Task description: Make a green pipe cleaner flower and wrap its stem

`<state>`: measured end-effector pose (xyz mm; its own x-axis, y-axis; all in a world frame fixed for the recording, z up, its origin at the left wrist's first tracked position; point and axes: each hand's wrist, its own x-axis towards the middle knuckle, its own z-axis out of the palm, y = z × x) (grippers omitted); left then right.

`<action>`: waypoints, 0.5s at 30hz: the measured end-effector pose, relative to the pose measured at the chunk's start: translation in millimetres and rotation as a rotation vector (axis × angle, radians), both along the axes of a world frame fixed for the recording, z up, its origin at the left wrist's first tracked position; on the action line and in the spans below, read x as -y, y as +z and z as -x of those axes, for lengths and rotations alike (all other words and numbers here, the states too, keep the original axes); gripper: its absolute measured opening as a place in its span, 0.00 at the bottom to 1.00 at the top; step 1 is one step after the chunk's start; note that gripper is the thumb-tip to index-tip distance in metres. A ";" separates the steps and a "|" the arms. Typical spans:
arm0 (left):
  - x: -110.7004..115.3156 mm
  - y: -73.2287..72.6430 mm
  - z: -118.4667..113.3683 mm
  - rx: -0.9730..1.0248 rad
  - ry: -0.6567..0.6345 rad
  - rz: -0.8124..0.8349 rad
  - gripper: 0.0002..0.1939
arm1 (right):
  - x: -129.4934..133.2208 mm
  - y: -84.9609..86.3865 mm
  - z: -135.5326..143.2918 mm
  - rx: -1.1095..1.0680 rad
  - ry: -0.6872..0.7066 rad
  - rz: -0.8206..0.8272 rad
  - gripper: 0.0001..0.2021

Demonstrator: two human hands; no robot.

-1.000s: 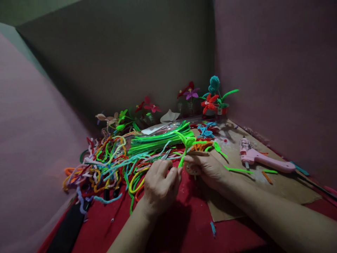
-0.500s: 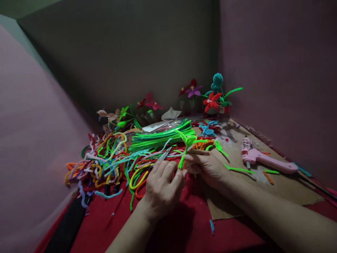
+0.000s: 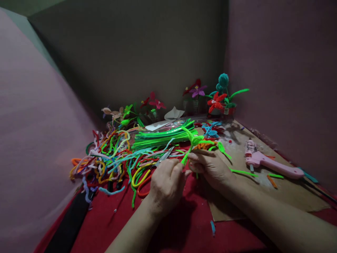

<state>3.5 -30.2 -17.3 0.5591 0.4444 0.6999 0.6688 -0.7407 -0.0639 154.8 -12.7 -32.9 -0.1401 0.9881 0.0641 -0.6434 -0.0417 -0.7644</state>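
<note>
A bright green pipe-cleaner flower piece [image 3: 195, 140] stands between my two hands, its petals spreading upward from a green stem. My left hand [image 3: 167, 182] is closed around the stem's lower end. Fingers of my right hand [image 3: 210, 168] pinch the stem just above, near the flower's base. Scissors [image 3: 142, 183] with orange and yellow handles lie beside my left hand, blades pointing away. Beyond the hands is a bundle of green pipe cleaners [image 3: 158, 138] in clear wrap.
Tangled coloured pipe cleaners [image 3: 113, 158] cover the left. A pink glue gun [image 3: 276, 168] rests on brown cardboard [image 3: 289, 193] at right. Pipe-cleaner flowers in small pots [image 3: 229, 109] line the back. A black object [image 3: 70, 221] lies at the left edge.
The whole view has shifted slightly, moving the scene to the right. My left hand has turned a little around the stem, and the green flower piece leans more to the right.
</note>
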 end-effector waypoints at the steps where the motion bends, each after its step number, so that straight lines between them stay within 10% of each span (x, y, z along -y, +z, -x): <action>1: -1.6 -2.4 0.2 0.067 0.016 0.019 0.10 | 0.4 0.2 0.7 0.000 -0.011 0.007 0.13; 8: -11.0 -12.2 -1.3 0.091 0.056 0.126 0.06 | 2.1 -2.1 5.0 0.042 -0.035 -0.007 0.09; 15: -8.4 -7.3 -8.9 -0.209 0.205 -0.155 0.17 | 4.0 -1.5 7.3 -0.001 -0.126 0.102 0.08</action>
<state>12.3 -21.9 -24.6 0.6077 0.4592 0.6480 0.7633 -0.5631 -0.3168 147.5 -16.6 -34.4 -0.0142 0.9992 -0.0376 -0.6494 -0.0378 -0.7595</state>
